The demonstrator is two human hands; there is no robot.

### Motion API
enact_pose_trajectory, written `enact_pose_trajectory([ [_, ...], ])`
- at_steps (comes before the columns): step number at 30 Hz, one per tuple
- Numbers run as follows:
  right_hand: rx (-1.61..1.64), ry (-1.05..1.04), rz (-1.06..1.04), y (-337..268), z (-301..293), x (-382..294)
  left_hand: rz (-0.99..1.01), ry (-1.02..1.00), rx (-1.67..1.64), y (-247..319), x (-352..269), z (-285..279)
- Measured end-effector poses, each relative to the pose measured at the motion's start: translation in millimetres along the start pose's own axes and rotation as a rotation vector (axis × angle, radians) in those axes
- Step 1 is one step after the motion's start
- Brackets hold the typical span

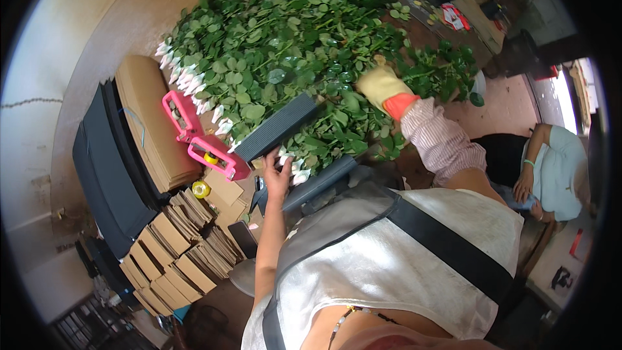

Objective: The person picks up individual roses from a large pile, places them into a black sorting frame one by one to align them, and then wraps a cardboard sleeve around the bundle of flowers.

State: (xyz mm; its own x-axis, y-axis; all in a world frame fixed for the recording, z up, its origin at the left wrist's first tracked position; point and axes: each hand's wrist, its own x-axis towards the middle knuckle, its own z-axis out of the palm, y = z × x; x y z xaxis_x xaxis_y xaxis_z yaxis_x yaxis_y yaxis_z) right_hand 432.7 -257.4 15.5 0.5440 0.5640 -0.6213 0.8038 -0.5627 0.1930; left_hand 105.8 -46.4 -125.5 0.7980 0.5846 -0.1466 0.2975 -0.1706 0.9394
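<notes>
My bare left hand (276,177) is at the lower end of a dark ridged board (277,126), its thumb spread away from the fingers. White-wrapped flower heads (299,170) lie against it. My right hand (387,88), in a yellow rubber glove with an orange cuff, rests on the leafy stems; its fingertips are partly lost among leaves, so a grip on stems cannot be told. A large heap of green leafy cut stems (291,29), apparently roses, covers the table, with wrapped heads (187,80) along its left side. Close to my body lies a dark padded edge (330,177).
Two pink tape dispensers (214,155) stand left of the flowers, near a yellow tape roll (200,189). Brown cardboard sheets (150,121) and stacked cardboard pieces (170,248) are farther left. A phone (242,239) lies near my left forearm. Another person (551,170) sits at right.
</notes>
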Motion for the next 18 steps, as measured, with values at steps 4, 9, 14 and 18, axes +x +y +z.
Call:
enact_pose_trajectory([
  [4, -0.026, 0.400, -0.076, -45.8, -69.0, 43.5, -0.032, 0.013, -0.026, -13.1, -4.3, -4.5],
  [9, -0.044, 0.450, 0.004, -62.0, -37.3, 100.2, -0.085, -0.043, -0.094, -7.8, 1.3, -1.3],
  [14, 0.184, 1.037, 0.051, -34.6, -91.2, 53.3, -0.016, -0.008, -0.041, -7.6, 1.0, 2.0],
  [18, 0.460, 0.720, -0.037, -8.8, -126.4, 23.7, -0.013, 0.000, 0.029, -18.9, 1.6, -1.1],
])
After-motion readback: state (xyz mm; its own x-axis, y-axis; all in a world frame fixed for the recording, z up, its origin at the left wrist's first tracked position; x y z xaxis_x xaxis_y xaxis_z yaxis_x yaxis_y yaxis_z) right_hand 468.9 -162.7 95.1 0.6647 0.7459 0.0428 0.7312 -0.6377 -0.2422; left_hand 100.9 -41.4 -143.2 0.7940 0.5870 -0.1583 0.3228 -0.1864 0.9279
